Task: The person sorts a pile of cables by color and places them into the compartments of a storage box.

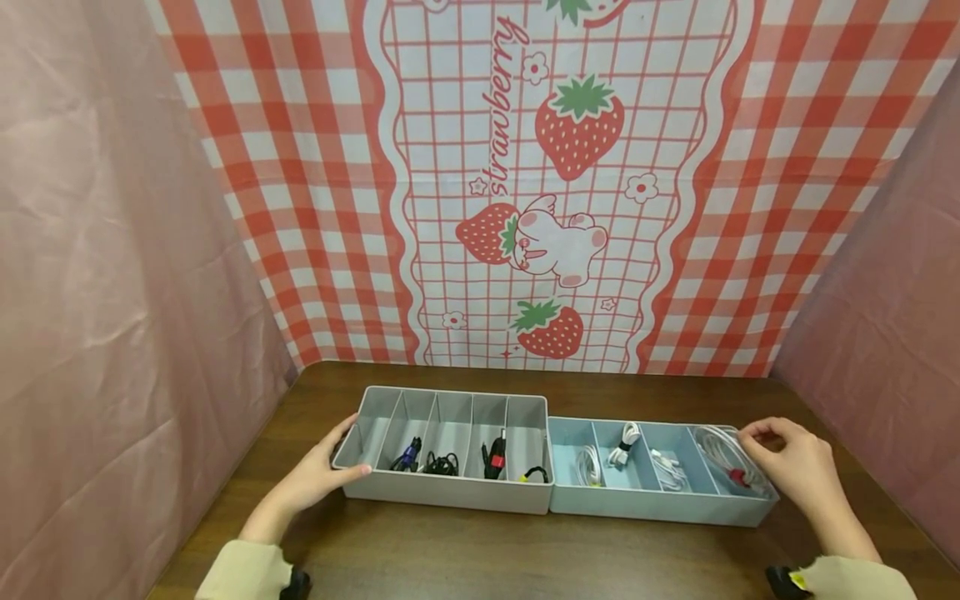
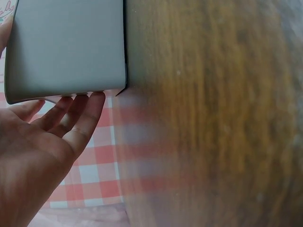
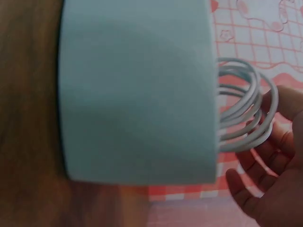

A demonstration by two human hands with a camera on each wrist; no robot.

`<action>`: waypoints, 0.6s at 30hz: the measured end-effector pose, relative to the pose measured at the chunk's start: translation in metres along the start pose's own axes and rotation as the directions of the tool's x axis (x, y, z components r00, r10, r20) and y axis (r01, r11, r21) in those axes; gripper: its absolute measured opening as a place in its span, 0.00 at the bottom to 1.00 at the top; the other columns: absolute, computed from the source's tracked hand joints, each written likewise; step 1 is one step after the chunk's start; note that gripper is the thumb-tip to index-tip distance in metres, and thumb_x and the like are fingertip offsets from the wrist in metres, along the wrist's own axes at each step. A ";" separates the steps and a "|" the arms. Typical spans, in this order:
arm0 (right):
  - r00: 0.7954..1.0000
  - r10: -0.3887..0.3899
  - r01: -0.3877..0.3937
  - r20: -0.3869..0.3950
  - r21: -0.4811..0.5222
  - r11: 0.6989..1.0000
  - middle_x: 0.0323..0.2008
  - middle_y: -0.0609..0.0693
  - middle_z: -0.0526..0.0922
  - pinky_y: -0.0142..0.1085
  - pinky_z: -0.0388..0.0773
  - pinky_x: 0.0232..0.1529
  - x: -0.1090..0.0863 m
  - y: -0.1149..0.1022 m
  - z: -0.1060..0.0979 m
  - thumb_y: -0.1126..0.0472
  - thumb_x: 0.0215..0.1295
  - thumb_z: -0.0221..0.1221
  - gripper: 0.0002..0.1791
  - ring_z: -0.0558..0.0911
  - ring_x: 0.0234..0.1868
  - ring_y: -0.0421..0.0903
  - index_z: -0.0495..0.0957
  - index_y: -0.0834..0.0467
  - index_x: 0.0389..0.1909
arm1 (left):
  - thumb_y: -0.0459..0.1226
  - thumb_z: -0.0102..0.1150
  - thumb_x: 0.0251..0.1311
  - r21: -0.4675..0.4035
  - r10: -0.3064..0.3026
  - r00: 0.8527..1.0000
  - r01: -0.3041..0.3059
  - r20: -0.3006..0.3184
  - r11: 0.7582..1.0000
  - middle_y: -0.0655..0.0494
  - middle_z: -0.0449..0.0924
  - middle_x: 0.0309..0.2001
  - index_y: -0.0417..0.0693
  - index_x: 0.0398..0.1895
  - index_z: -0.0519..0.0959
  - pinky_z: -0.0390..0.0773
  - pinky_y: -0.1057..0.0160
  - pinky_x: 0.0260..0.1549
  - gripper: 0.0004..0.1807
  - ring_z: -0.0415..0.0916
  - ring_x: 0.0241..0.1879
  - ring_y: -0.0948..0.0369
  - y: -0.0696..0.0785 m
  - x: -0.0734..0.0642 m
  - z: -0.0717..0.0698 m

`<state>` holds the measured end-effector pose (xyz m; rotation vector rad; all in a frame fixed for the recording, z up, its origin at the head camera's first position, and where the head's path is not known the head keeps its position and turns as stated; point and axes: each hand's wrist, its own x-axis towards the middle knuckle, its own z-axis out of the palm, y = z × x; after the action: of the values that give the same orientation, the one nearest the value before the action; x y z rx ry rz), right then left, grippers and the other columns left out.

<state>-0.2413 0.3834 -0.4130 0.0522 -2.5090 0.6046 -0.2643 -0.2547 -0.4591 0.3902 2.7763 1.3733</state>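
Observation:
At the left end of a grey divided box (image 1: 450,492), my left hand (image 1: 311,475) grips the corner, thumb over the front rim. In the left wrist view, its fingers (image 2: 87,118) press the end wall. My right hand (image 1: 798,462) is at the right end of a light blue divided box (image 1: 660,504). Its thumb and fingers pinch a coiled white cable (image 3: 255,90) that stands above the rim in the right wrist view. A red tie (image 1: 738,477) shows on that coil, which lies partly inside the rightmost compartment.
The grey box holds a dark cable with a blue tie (image 1: 407,455), a black coil (image 1: 442,463), a black cable with a red tie (image 1: 495,457) and a yellow-marked one (image 1: 534,473). White cables (image 1: 624,444) lie in the blue box. Both stand end to end on a wooden table (image 1: 465,554).

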 end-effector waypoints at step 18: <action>0.997 -0.070 0.073 -0.039 0.084 0.994 0.27 0.33 0.76 0.17 0.66 0.26 -0.011 0.034 0.021 0.61 0.52 0.68 0.05 0.68 0.28 0.19 0.80 0.54 0.27 | 0.44 0.66 0.55 -0.013 -0.016 1.000 0.016 0.000 1.000 0.35 0.54 0.69 0.47 0.74 0.49 0.62 0.41 0.58 0.48 0.59 0.64 0.42 0.001 0.000 0.001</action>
<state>-0.2479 0.4042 -0.4485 0.1614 -2.4343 0.6772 -0.2642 -0.2534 -0.4588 0.3661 2.7626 1.3878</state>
